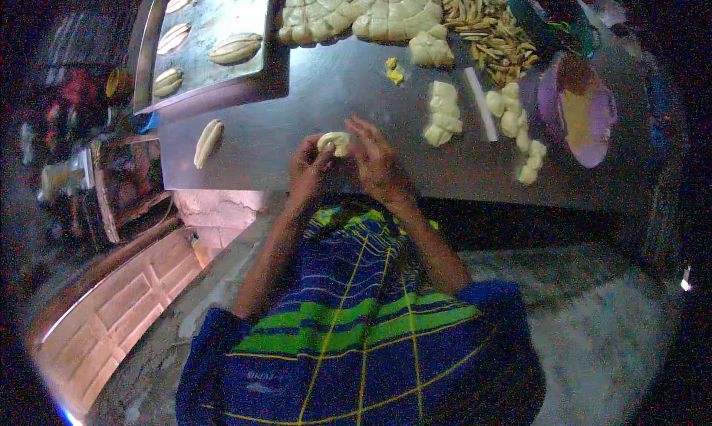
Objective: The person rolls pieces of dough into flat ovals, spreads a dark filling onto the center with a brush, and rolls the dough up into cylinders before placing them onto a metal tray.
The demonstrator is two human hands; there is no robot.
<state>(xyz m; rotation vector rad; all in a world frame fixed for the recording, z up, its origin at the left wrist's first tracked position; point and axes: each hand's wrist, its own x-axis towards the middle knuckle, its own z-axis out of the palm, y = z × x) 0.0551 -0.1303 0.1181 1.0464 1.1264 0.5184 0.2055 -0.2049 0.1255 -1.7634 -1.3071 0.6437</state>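
A small piece of pale dough (337, 138), bent into a curl, is pinched between the thumb and fingers of my left hand (306, 170) above the near part of the metal table. My right hand (378, 163) is beside it with fingers stretched out, at or very near the dough's right edge; whether they touch is unclear. To the left, a shaped, ridged dough roll (208, 143) lies alone on the table. Several similar rolls sit on the metal tray (204, 70) at the far left.
Scored dough slabs (397, 11) lie at the back, with a cut dough strip (443, 114) nearer. To the right are a pale flat stick (480, 103), dough lumps (512, 118), a heap of thin strips (493, 37) and a purple container (549, 100). Yellow bits (394, 71) dot the metal table (334, 77).
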